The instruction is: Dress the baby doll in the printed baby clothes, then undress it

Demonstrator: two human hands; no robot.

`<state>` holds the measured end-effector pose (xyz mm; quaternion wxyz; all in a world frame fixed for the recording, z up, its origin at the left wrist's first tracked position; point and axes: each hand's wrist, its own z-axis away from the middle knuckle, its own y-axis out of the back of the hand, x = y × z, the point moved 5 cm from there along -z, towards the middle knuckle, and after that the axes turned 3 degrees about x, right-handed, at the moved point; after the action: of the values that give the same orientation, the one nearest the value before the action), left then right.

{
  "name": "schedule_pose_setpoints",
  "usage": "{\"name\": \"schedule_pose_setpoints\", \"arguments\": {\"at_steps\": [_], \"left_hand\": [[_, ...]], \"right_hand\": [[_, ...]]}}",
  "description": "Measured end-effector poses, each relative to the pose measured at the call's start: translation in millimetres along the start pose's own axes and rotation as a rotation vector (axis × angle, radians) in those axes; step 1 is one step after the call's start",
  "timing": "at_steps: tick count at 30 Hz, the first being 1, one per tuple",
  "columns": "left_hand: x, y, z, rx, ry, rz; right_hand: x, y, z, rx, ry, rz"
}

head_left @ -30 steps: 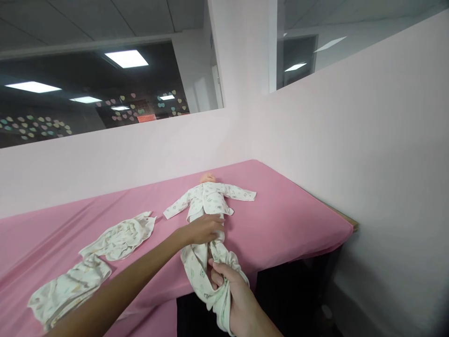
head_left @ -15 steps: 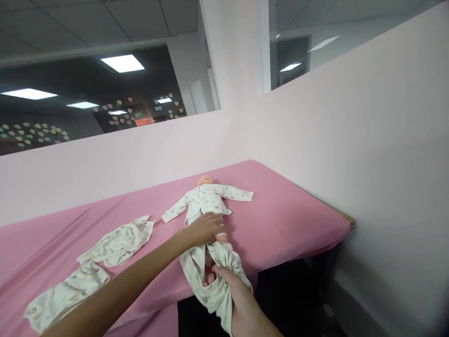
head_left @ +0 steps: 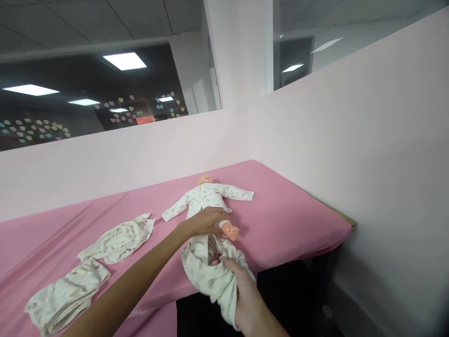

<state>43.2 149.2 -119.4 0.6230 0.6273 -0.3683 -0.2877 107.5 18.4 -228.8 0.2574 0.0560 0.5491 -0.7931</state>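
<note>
A doll (head_left: 210, 194) in a white patterned top lies on its back on the pink-covered table, its head toward the wall. My left hand (head_left: 206, 221) is closed over the doll's lower body and leg, and one bare foot (head_left: 230, 230) sticks out beside the fingers. Bunched white patterned pants (head_left: 210, 276) hang at the table's front edge, gripped by my right hand (head_left: 238, 281). Some right fingers show inside the cloth opening. The doll's other foot cannot be made out.
Another crumpled patterned garment (head_left: 119, 241) lies on the pink cloth (head_left: 291, 215) at the left. Pale walls (head_left: 351, 140) with windows stand behind and at the right. The table's front edge is close, with a dark space below it.
The doll's foot now shows outside the cloth beside my left hand. My right hand and the pants have shifted slightly, and the pants' opening is more bunched.
</note>
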Motion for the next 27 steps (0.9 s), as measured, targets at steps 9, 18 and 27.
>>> {"name": "schedule_pose_setpoints", "arguments": {"at_steps": [9,18,27], "left_hand": [[11.0,-18.3,11.1,0.052,-0.04,-0.227],[23.7,-15.0,10.3,0.077,0.004,-0.183],[93.3,-20.5,68.4,0.215,0.399,0.253]], "right_hand": [[-59.9,-3.9,-23.9,0.011,0.155,-0.089],[-42.5,-29.8,-22.7,0.006,0.135,0.053],[-33.6,-28.3,-21.2,-0.007,0.028,0.062]]}}
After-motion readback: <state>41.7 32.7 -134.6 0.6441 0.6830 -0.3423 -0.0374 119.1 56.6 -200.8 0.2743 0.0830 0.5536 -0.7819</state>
